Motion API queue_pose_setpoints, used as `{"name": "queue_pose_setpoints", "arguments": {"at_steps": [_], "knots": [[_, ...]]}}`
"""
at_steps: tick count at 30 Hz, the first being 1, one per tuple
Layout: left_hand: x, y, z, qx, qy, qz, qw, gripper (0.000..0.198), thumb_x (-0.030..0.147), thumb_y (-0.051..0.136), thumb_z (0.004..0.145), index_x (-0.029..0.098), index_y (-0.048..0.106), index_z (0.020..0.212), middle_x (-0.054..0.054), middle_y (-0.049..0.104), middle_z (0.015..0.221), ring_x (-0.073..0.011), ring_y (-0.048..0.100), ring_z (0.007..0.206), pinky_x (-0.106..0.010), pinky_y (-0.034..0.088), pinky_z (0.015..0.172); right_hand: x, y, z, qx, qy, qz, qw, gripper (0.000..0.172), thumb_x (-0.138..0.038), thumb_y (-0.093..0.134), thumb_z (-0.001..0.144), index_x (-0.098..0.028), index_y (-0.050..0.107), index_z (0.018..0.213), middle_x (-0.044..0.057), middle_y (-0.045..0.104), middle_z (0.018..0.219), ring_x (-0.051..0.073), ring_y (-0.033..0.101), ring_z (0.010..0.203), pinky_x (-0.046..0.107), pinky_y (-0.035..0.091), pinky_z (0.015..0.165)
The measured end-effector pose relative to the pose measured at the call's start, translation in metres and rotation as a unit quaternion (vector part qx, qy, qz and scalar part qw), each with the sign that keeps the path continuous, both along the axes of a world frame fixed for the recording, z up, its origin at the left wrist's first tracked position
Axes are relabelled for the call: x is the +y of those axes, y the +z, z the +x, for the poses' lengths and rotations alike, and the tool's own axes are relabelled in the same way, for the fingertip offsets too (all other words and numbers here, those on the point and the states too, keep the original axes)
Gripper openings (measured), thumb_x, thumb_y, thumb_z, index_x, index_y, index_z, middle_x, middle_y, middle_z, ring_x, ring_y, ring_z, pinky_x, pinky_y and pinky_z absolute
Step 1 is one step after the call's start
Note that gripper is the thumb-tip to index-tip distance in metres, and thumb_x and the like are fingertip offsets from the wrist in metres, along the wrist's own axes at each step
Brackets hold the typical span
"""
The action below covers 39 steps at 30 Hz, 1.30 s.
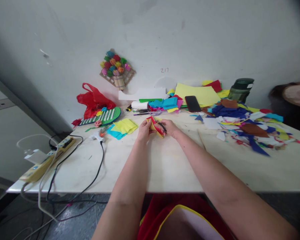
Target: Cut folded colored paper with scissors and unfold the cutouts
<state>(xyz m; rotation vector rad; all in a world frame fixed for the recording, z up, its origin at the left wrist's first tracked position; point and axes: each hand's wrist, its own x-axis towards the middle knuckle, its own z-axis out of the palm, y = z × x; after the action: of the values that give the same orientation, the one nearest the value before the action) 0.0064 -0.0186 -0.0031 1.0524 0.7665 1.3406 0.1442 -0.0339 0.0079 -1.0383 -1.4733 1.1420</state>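
Pinched folded red-and-yellow paper in the left hand, right of the stacked yellow paper squares; gripped black-handled scissors in the right hand, close against that paper. Seemed midway through cutting, with yellow squares apparently left uncut.

This looks like a handicraft workspace; whether in a home or a workshop cannot be told. Heaped multicoloured paper scraps, a large pale-yellow paper sheet, black-handled scissors and what looks like a corded white glue gun share a wide white tabletop. On the grey-white wall hangs a diamond-shaped lattice panel bearing bright craft flowers.
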Motion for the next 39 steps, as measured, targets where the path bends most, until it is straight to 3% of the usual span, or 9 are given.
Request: {"name": "queue_pose_setpoints", "arguments": {"at_steps": [10, 12, 14, 18, 21, 23, 26, 32, 39], "knots": [[0.001, -0.001, -0.002, 0.006, 0.041, -0.012, 0.999, 0.032, 0.039, 0.063, 0.075, 0.016, 0.057, 0.096, -0.007, 0.068, 0.089, -0.0106, 0.061, 0.055, -0.017, 0.041, 0.039, -0.016, 0.015, 0.011, 0.1, 0.072, -0.018, 0.992, 0.038, -0.052, 0.063, 0.069, -0.015, 0.057, 0.072, -0.001, 0.056, 0.045, 0.01, 0.048, 0.032, 0.021, 0.039, 0.033], [0.001, -0.001, -0.002, 0.012, 0.062, -0.016, 0.998, 0.029, 0.039, 0.061, 0.077, 0.015, 0.057, 0.094, -0.008, 0.069, 0.094, -0.009, 0.059, 0.051, -0.015, 0.034, 0.034, -0.012, 0.016, 0.017, 0.133, 0.046, 0.004, 0.99, 0.042, -0.055, 0.064, 0.068, -0.015, 0.059, 0.077, 0.0, 0.058, 0.05, 0.01, 0.05, 0.036, 0.02, 0.039, 0.034], [0.002, -0.002, -0.003, 0.017, 0.08, -0.02, 0.996, 0.027, 0.038, 0.06, 0.078, 0.015, 0.057, 0.092, -0.009, 0.069, 0.094, -0.0061, 0.054, 0.045, -0.015, 0.027, 0.031, -0.005, 0.016, 0.024, 0.137, -0.042, 0.034, 0.989, 0.041, -0.054, 0.064, 0.067, -0.015, 0.061, 0.076, 0.0, 0.059, 0.053, 0.009, 0.051, 0.038, 0.02, 0.04, 0.036], [0.006, -0.003, -0.004, 0.016, 0.105, -0.038, 0.994, 0.026, 0.038, 0.059, 0.078, 0.013, 0.057, 0.086, -0.009, 0.07, 0.085, -0.0052, 0.05, 0.041, -0.016, 0.022, 0.031, 0.007, 0.017, 0.039, -0.029, -0.261, 0.047, 0.964, 0.036, -0.051, 0.061, 0.07, -0.017, 0.066, 0.079, 0.002, 0.062, 0.063, 0.012, 0.057, 0.047, 0.023, 0.045, 0.046], [0.008, -0.005, -0.006, 0.009, 0.132, -0.06, 0.989, 0.026, 0.039, 0.06, 0.077, 0.014, 0.055, 0.082, -0.007, 0.067, 0.071, -0.01, 0.056, 0.047, -0.016, 0.027, 0.034, 0.008, 0.016, 0.051, -0.287, -0.341, 0.017, 0.895, 0.034, -0.051, 0.06, 0.069, -0.022, 0.069, 0.085, 0.006, 0.068, 0.078, 0.021, 0.065, 0.073, 0.028, 0.047, 0.06], [0.01, -0.005, -0.008, -0.01, 0.156, -0.075, 0.985, 0.024, 0.038, 0.063, 0.075, 0.016, 0.054, 0.079, -0.002, 0.062, 0.064, -0.0116, 0.058, 0.051, -0.018, 0.037, 0.041, 0.007, 0.015, 0.057, -0.418, -0.336, -0.009, 0.844, 0.038, -0.052, 0.06, 0.068, -0.023, 0.07, 0.089, 0.008, 0.069, 0.09, 0.025, 0.063, 0.089, 0.031, 0.046, 0.067], [0.011, -0.004, -0.01, -0.049, 0.179, -0.082, 0.979, 0.021, 0.035, 0.064, 0.074, 0.017, 0.053, 0.075, 0.002, 0.057, 0.06, -0.0108, 0.057, 0.052, -0.024, 0.047, 0.054, 0.007, 0.013, 0.061, -0.512, -0.292, -0.055, 0.806, 0.044, -0.052, 0.059, 0.068, -0.02, 0.069, 0.097, 0.011, 0.067, 0.102, 0.028, 0.061, 0.097, 0.032, 0.045, 0.071], [0.008, 0.001, -0.01, -0.089, 0.197, -0.067, 0.974, 0.029, 0.04, 0.068, 0.068, 0.017, 0.051, 0.07, 0.003, 0.054, 0.058, -0.0097, 0.054, 0.05, -0.026, 0.047, 0.057, 0.01, 0.008, 0.058, -0.56, -0.274, -0.068, 0.779, 0.038, -0.042, 0.056, 0.074, -0.016, 0.068, 0.099, 0.014, 0.066, 0.104, 0.027, 0.061, 0.095, 0.031, 0.045, 0.07], [0.012, -0.003, -0.012, -0.078, 0.192, -0.052, 0.977, 0.034, 0.046, 0.067, 0.067, 0.017, 0.05, 0.072, 0.004, 0.054, 0.059, -0.0085, 0.054, 0.052, -0.023, 0.047, 0.057, 0.012, -0.003, 0.055, -0.581, -0.304, 0.02, 0.755, 0.031, -0.023, 0.058, 0.072, -0.011, 0.07, 0.098, 0.021, 0.062, 0.105, 0.031, 0.053, 0.103, 0.034, 0.045, 0.069]]}}
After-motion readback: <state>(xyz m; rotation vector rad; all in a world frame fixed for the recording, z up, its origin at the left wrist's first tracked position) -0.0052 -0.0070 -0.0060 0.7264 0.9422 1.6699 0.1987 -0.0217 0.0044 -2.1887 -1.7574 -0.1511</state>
